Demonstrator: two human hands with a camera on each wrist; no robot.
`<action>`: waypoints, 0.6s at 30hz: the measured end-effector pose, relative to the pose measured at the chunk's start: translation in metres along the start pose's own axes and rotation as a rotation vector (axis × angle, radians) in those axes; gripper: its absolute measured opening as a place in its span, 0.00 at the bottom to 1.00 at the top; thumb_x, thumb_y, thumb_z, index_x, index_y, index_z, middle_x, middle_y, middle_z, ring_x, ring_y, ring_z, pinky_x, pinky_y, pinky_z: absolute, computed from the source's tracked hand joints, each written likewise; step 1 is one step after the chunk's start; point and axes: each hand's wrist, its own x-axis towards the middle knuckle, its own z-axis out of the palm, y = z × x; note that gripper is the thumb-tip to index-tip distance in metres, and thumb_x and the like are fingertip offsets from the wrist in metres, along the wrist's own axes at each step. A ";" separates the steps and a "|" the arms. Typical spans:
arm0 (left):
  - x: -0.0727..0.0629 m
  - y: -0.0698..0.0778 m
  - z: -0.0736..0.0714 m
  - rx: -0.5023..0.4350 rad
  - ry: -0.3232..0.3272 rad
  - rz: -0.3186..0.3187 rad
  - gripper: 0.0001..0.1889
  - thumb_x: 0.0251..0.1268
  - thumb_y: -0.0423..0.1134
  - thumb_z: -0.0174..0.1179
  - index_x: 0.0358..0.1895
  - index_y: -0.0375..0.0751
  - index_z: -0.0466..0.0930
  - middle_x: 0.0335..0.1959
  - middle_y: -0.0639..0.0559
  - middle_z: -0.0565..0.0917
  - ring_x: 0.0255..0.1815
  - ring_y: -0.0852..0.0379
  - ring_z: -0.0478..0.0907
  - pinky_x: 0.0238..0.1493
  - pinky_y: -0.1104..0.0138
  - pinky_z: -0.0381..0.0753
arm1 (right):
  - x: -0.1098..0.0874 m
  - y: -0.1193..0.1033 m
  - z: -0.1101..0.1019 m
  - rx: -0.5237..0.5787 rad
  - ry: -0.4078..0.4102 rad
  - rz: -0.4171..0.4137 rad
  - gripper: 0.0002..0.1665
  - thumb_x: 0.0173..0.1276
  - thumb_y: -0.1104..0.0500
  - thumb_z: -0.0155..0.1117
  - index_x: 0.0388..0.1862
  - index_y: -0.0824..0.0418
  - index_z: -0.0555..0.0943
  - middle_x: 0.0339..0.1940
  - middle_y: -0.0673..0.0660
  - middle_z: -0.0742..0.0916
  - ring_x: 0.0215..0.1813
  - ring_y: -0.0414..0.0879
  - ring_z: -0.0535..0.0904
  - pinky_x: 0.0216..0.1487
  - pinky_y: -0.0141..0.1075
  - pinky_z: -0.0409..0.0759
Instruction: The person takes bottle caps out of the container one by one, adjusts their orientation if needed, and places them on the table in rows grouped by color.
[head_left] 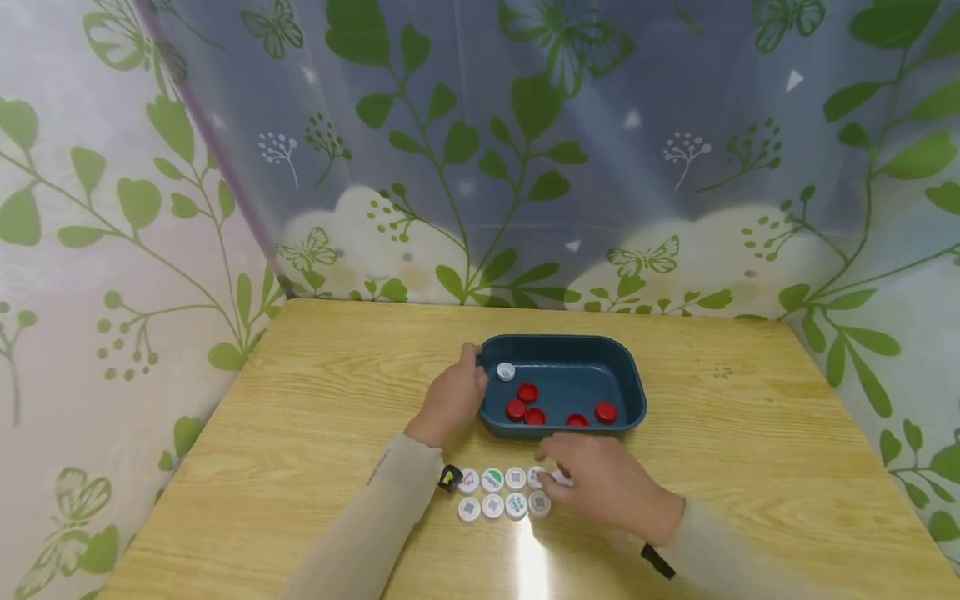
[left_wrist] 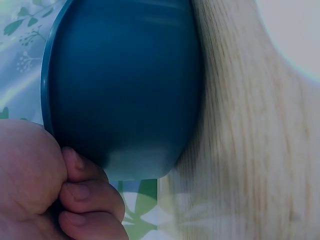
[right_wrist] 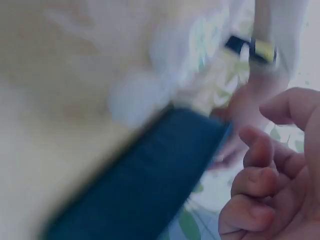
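Note:
A dark blue plastic basin (head_left: 562,432) stands on the table, its rounded rim facing up. My left hand (head_left: 452,398) grips its left rim, with curled fingers (left_wrist: 92,200) showing in the left wrist view. Inside lie one white bottle cap (head_left: 506,372) and several red bottle caps (head_left: 606,412). In front of the basin, white bottle caps (head_left: 492,505) stand in two rows, some with printed tops. My right hand (head_left: 611,483) is over the right end of these rows, partly covering a cap there. Its fingers (right_wrist: 255,180) are loosely bent, with nothing between thumb and forefinger in the right wrist view.
The wooden table (head_left: 345,350) meets a leaf-patterned curtain (head_left: 465,167) at the back and left. A dark strap (head_left: 658,562) is on the right wrist, and a black and yellow band piece (head_left: 450,477) on the left. Light glares on the table near the front.

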 end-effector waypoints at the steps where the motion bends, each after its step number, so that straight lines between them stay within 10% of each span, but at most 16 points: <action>1: 0.000 0.000 0.000 0.005 0.003 0.005 0.20 0.83 0.39 0.47 0.72 0.37 0.63 0.22 0.49 0.79 0.22 0.54 0.76 0.26 0.63 0.74 | 0.012 0.003 -0.005 -0.004 0.007 0.015 0.09 0.67 0.56 0.71 0.45 0.56 0.86 0.30 0.44 0.82 0.26 0.33 0.70 0.26 0.30 0.72; 7: 0.000 -0.001 -0.002 0.021 0.001 0.027 0.20 0.83 0.37 0.48 0.71 0.34 0.63 0.26 0.46 0.81 0.22 0.54 0.76 0.26 0.62 0.75 | 0.096 0.032 -0.020 -0.133 -0.102 0.082 0.18 0.69 0.55 0.72 0.55 0.58 0.83 0.41 0.54 0.85 0.30 0.41 0.76 0.33 0.38 0.79; 11: 0.000 -0.003 -0.003 0.032 0.011 0.052 0.20 0.83 0.36 0.48 0.70 0.34 0.63 0.22 0.46 0.80 0.19 0.54 0.75 0.22 0.62 0.72 | 0.142 0.051 -0.008 -0.335 -0.309 -0.044 0.21 0.71 0.60 0.70 0.61 0.60 0.81 0.47 0.60 0.85 0.31 0.47 0.80 0.36 0.43 0.82; 18: -0.001 -0.006 -0.003 0.052 0.044 0.108 0.19 0.82 0.36 0.48 0.68 0.33 0.64 0.21 0.46 0.80 0.18 0.54 0.74 0.20 0.62 0.71 | 0.180 0.057 0.023 -0.491 -0.376 -0.163 0.04 0.71 0.62 0.69 0.43 0.56 0.88 0.39 0.56 0.90 0.40 0.51 0.88 0.47 0.46 0.86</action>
